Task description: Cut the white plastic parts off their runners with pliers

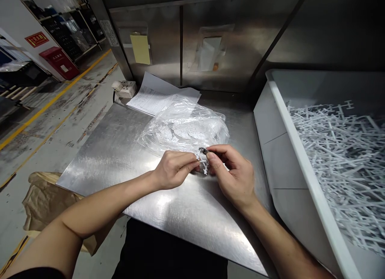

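Between the thumb and fingers of my left hand [177,168] is a small white branched plastic sprue [205,165]. My right hand [236,174] is closed around a small dark tool that looks like nippers [204,150], most of it hidden in the palm. The tool's tip is right at the upper part of the sprue; whether it touches cannot be made out. Just beyond both hands lies a clear plastic bag [192,128] with many tiny white pieces in or under it.
A large grey bin [288,138] at the right holds a heap of white sprues [345,162]. Printed papers [150,96] and a power strip [126,89] lie at the back of the metal table [105,150]. Brown paper sacking [45,203] is on the floor at left.
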`<state>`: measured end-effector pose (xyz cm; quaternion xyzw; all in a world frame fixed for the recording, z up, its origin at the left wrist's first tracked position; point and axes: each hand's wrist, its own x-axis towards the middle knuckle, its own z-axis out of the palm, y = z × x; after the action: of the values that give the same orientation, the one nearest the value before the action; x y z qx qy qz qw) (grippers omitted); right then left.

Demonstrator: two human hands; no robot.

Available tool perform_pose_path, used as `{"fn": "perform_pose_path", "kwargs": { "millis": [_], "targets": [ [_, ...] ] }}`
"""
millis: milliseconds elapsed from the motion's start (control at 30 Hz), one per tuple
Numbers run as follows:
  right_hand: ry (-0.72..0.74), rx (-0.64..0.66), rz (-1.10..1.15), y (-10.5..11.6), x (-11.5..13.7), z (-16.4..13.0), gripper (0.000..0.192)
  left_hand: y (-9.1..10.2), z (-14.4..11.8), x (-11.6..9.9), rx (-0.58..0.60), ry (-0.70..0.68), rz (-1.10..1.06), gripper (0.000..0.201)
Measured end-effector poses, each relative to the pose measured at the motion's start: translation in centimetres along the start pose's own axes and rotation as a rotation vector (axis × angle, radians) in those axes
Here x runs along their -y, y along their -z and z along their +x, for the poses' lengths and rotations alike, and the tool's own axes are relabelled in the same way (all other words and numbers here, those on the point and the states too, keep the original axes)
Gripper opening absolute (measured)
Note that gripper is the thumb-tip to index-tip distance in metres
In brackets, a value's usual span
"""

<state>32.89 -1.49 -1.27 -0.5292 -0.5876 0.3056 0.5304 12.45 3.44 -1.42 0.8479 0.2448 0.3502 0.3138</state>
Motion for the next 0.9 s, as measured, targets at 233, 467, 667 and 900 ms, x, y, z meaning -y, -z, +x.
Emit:
{"fn": "perform_pose_path", "kwargs": {
  "millis": [233, 467, 667, 900],
  "targets": [
    [-0.122, 0.020, 0.079, -0.4, -0.7, 0.0, 0.025, -0.4, -0.2, 0.1, 0.005, 0.052, -0.039, 0.027],
    [-0.213, 0.021, 0.104, -0.4, -0.9, 0.3, 0.031, -0.8, -0.4, 0.3, -0.020, 0.129, -0.007, 0.022],
    [-0.099, -0.010, 0.072, 0.1, 0.0, 0.2, 0.023, -0.6, -0.3, 0.2, -0.024, 0.088, 0.010, 0.021],
    [-0.039, 0.027, 0.005, 0.1, 0.7, 0.0, 0.018, -0.7, -0.2, 0.3, -0.022, 0.059, 0.062, 0.023]
  ]
}}
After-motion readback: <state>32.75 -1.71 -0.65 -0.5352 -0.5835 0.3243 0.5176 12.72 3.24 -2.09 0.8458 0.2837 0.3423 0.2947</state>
